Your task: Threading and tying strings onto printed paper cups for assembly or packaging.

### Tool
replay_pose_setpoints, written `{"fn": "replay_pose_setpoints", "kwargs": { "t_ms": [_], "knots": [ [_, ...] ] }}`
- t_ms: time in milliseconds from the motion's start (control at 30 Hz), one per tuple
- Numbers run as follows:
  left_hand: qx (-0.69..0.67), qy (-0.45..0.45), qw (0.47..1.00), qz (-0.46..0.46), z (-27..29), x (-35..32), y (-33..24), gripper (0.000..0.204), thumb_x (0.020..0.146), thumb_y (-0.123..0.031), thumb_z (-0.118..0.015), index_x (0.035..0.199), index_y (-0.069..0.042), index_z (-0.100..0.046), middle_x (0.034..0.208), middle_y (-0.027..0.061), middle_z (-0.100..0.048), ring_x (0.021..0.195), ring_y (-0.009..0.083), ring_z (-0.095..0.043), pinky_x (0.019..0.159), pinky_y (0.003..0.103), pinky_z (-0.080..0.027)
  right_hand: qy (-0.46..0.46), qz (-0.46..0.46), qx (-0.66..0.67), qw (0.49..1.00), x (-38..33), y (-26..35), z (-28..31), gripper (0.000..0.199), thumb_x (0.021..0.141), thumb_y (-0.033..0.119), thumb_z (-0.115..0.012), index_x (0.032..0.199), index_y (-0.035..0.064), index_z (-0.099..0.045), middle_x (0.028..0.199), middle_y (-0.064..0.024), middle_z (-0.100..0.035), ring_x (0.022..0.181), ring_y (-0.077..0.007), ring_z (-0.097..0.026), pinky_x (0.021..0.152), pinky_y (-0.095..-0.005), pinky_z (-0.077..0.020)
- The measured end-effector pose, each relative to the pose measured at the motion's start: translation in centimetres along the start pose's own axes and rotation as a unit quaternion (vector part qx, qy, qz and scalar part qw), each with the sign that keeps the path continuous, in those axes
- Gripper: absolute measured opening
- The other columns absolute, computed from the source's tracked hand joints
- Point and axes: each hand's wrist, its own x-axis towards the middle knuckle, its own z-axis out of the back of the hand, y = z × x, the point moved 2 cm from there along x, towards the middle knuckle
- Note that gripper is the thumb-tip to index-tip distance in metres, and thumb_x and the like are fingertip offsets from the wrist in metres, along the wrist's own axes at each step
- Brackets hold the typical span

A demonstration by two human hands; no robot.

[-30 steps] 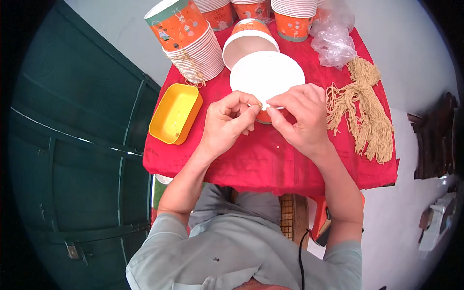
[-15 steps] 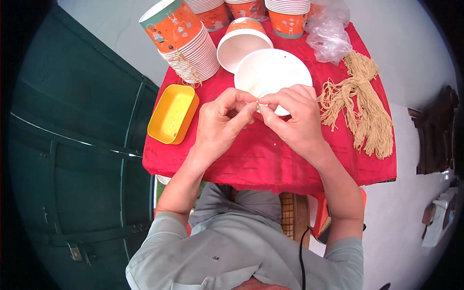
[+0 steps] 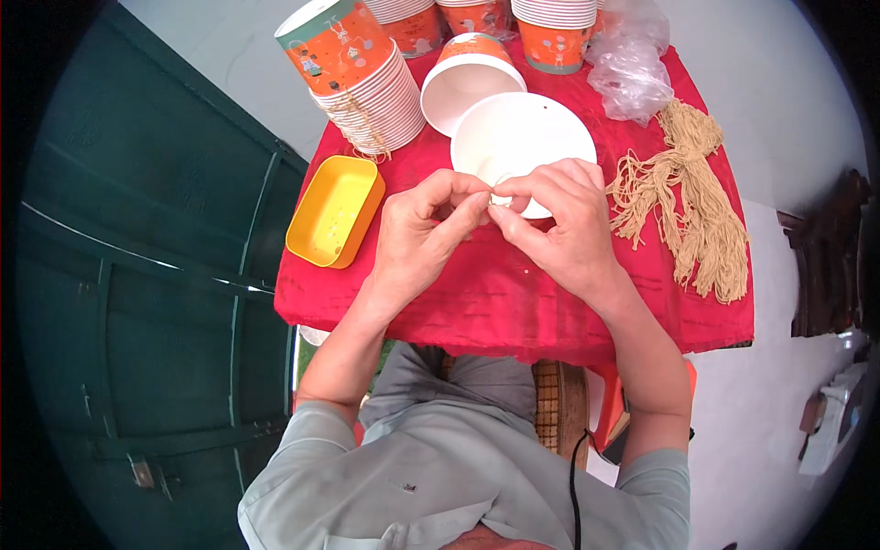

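Note:
My left hand [image 3: 412, 238] and my right hand [image 3: 568, 225] meet over the near rim of a white paper bucket [image 3: 536, 124], thumbs and index fingers pinched tip to tip. Between the fingertips shows a small pale bit [image 3: 500, 199], seemingly a piece of thin string; the fingers cover most of it. The bucket's mouth faces up toward me, its near edge partly behind my right hand. Just behind it, another paper bucket [image 3: 463, 101] lies tipped with its white inside showing. A hank of tan string [image 3: 710, 215] lies to the right of my right hand.
A yellow plastic box [image 3: 353, 240] with small bits inside sits at the left. Behind it leans a stack of orange paper buckets [image 3: 344, 50] with string hanging on it. More stacks [image 3: 555, 41] and a clear plastic bag [image 3: 632, 82] stand along the back of the red-covered table [image 3: 550, 321].
Both hands stay pinched together over the bucket; the fingertips have shifted slightly, and more of the pale bit shows between them. The whole view has shifted a little.

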Motion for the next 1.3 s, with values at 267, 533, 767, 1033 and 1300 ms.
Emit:
{"fn": "replay_pose_setpoints", "kwargs": {
  "t_ms": [267,533,767,1033,1300],
  "knots": [
    [0.104,0.02,0.994,-0.013,1.4,0.1,-1.2,0.012,0.104,-0.008,-0.074,0.112,0.001,-0.076,0.089,0.0045,-0.077,0.08,0.0091,-0.072,0.072,0.027,-0.058,-0.007,-0.014,0.024,1.0,0.1,-0.7,0.2,0.01,0.09,0.017,-0.084,0.091,0.0114,-0.076,0.088,0.0009,-0.074,0.088,-0.0223,-0.067,0.092,-0.0407,-0.0455],
    [0.145,0.084,0.986,0.01,2.5,0.4,-1.4,0.014,0.103,-0.013,-0.075,0.104,0.0,-0.075,0.085,0.0019,-0.074,0.073,0.0083,-0.066,0.068,0.026,-0.053,0.011,-0.013,0.016,1.0,0.1,-0.9,0.2,0.014,0.092,0.017,-0.084,0.095,0.0087,-0.073,0.091,-0.0029,-0.073,0.09,-0.0245,-0.067,0.092,-0.0421,-0.0468],
    [-0.136,0.096,0.969,0.181,2.7,0.7,0.2,0.019,0.107,-0.021,-0.073,0.109,-0.003,-0.08,0.076,-0.0026,-0.066,0.062,0.004,-0.055,0.057,0.023,-0.045,0.025,-0.012,0.043,0.999,0.2,-1.0,0.2,0.014,0.093,0.017,-0.084,0.095,0.0092,-0.072,0.091,-0.0022,-0.073,0.092,-0.0246,-0.067,0.093,-0.0421,-0.0468],
    [-0.202,0.057,0.962,0.176,0.7,0.4,0.7,0.022,0.109,-0.021,-0.07,0.12,-0.005,-0.081,0.076,-0.0021,-0.069,0.06,0.0033,-0.059,0.052,0.019,-0.045,0.013,0.051,0.066,0.996,0.5,-0.8,0.1,0.016,0.09,0.015,-0.085,0.097,0.0089,-0.072,0.103,-0.0043,-0.073,0.099,-0.0262,-0.069,0.093,-0.0431,-0.049],
    [-0.075,0.078,0.992,0.064,0.4,0.4,0.7,0.017,0.108,-0.017,-0.072,0.117,-0.004,-0.077,0.081,-0.0032,-0.07,0.066,0.0018,-0.06,0.056,0.019,-0.044,0.001,0.027,0.072,0.997,0.1,-0.8,-0.4,0.017,0.088,0.014,-0.086,0.096,0.0085,-0.072,0.101,-0.0043,-0.073,0.096,-0.0259,-0.07,0.087,-0.0425,-0.052]
  ]
}}
